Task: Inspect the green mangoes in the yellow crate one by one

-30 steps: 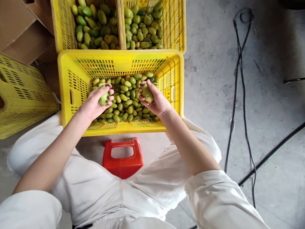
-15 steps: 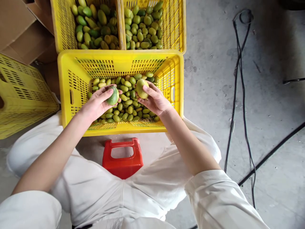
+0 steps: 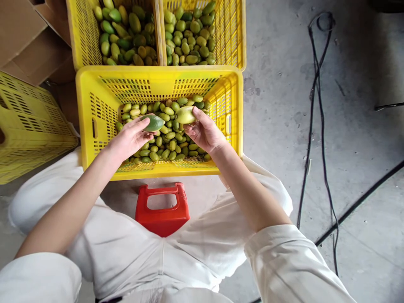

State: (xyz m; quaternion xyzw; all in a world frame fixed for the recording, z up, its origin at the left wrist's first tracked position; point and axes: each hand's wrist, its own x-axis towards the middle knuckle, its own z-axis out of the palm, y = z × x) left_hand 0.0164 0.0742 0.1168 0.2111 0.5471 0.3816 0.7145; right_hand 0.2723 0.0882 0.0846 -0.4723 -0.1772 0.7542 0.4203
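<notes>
My left hand grips a dark green oval fruit between thumb and fingers, its narrow end pointing right. In my right hand is a paler yellow-green oval fruit, pinched at its right end by the thumb and fingers and lying sideways. A small gap separates the two fruits. Both hands are over the near yellow plastic crate, above a layer of smaller green and yellowish oval fruits. The exact kind of fruit is not clear. My palms hide some of the layer.
Behind the near crate stands a yellow crate split by a divider, with larger fruits left and rounder ones right. Another yellow crate and cardboard are at left. A red stool sits between my legs; black cables cross the right floor.
Both fruits have turned in my fingers from end-on or upright to lying lengthwise sideways, their inner ends closer together. My hands stay over the same crate.
</notes>
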